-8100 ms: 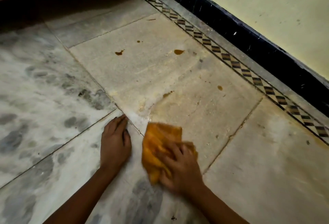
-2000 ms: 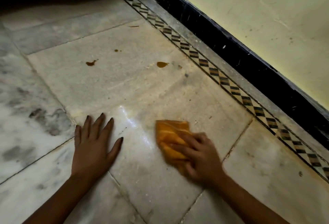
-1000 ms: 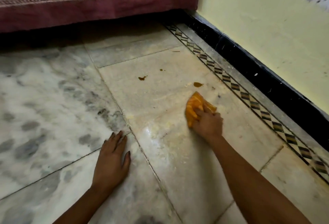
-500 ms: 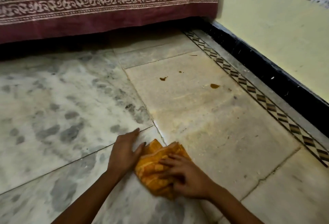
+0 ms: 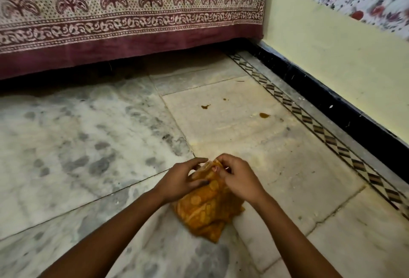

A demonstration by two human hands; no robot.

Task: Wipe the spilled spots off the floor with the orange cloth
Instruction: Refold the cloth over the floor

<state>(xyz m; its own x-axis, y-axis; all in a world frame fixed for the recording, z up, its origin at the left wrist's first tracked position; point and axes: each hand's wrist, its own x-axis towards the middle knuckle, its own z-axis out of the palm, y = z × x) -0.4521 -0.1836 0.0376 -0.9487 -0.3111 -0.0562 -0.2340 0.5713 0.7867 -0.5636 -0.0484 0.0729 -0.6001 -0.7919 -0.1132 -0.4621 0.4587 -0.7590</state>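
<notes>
**Cloth held in both hands, spots ahead unwiped**

Lower centre of frame: the orange cloth [image 5: 205,211] lies bunched on the floor [image 5: 88,145], across the joint between the grey-veined slab and the pale one. Its long axis runs from bottom centre up toward my hands.

My left hand [image 5: 179,180] grips the cloth's upper end from the left, fingers curled over the fold. My right hand [image 5: 239,178] pinches the top edge from the right. Both are clamped on fabric and neither lies flat on the floor.

Judgement: I am regathering the cloth, not wiping.

Further up the pale slab, three brown marks sit unwiped: a left spot [image 5: 205,106], a right spot [image 5: 263,115] and a tiny fleck [image 5: 225,99]. All are well apart from the cloth, up-frame and slightly right of the grip. The right hand is nearer, so it probably carries the cloth forward.

Beyond, the patterned border strip [image 5: 309,123] and black skirting [image 5: 332,109] run along the right. A printed bedspread [image 5: 132,12] hangs across the top.
</notes>
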